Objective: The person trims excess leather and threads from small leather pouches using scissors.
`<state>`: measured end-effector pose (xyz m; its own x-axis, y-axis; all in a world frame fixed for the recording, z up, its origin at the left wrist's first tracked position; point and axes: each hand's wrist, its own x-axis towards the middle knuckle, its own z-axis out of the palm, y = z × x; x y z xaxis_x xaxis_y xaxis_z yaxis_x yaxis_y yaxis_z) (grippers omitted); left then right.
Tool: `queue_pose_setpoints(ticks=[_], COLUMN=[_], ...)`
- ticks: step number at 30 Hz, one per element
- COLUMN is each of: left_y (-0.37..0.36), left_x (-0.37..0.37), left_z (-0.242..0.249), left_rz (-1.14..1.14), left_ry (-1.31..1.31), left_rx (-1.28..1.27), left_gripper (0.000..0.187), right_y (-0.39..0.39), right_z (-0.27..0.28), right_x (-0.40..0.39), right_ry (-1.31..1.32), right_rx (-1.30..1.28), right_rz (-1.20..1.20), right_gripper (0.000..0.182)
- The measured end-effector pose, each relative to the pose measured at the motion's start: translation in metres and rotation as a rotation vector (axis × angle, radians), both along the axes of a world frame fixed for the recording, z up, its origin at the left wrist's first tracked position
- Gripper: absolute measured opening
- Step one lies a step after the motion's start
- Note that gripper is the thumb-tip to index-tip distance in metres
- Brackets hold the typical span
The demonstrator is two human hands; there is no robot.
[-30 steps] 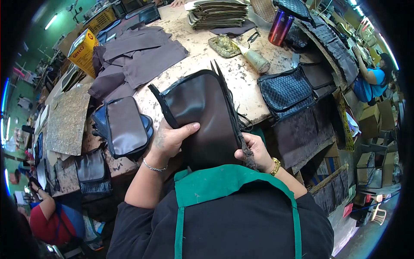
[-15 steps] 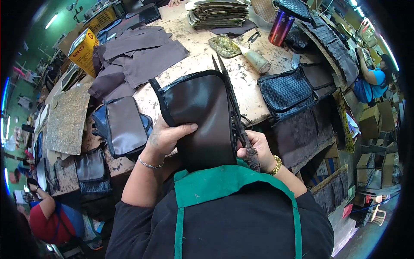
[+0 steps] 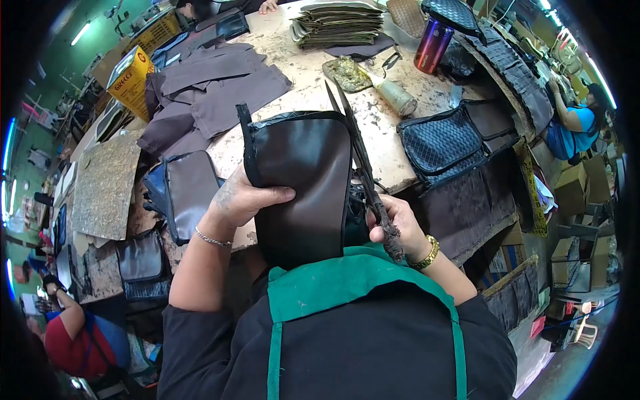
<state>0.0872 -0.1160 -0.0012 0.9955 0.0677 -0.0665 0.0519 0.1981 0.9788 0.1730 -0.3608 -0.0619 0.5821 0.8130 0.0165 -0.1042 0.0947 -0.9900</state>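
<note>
A dark brown leather-like bag piece (image 3: 303,180) with black edging stands in front of my chest. My left hand (image 3: 250,200) grips its left side, thumb across the brown face and the other fingers hidden behind. In my right hand (image 3: 399,227) are long dark scissors (image 3: 360,147) with wrapped handles, held along the piece's right edge. The scissors point away from me, their blade tips slightly apart. A brown panel with black edging (image 3: 191,193) lies on the table left of my left hand. To the right of the scissors rests a black woven pouch (image 3: 443,143).
On the worktable (image 3: 267,100) are brown cut pieces (image 3: 233,100), a material stack (image 3: 339,25), a glue-smeared bottle (image 3: 395,97) and a purple-red can (image 3: 433,45). A yellow box (image 3: 131,83) stands left. People are at left (image 3: 80,340), right (image 3: 579,120) and the far edge.
My left hand and the bag piece's left side have shifted slightly left, and the piece is more upright. The scissors sit a little farther from its right edge.
</note>
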Motion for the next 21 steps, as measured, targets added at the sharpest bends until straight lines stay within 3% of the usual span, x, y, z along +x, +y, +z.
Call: queue_pose_setpoints(ticks=[6,11,18,21], left_y=[0.006,0.014,0.023,0.026], left_x=[-0.001,0.000,0.008,0.011], left_z=[0.005,0.009,0.023,0.027], left_rz=[-0.018,-0.085,-0.127,-0.140], left_ry=[-0.004,0.042,0.028,0.138], left_rx=[0.013,0.193,0.196,0.134], left_gripper=[0.043,0.048,0.050,0.056], right_y=[-0.008,-0.011,-0.018,-0.021], right_z=[-0.002,-0.005,-0.009,-0.009], right_x=[-0.004,-0.006,-0.001,0.002], right_ry=[-0.016,0.012,-0.082,-0.071], right_rx=[-0.030,-0.025,-0.082,-0.099], right_rz=[-0.012,-0.015,-0.003,0.039], right_gripper=[0.036,0.037,0.039,0.041])
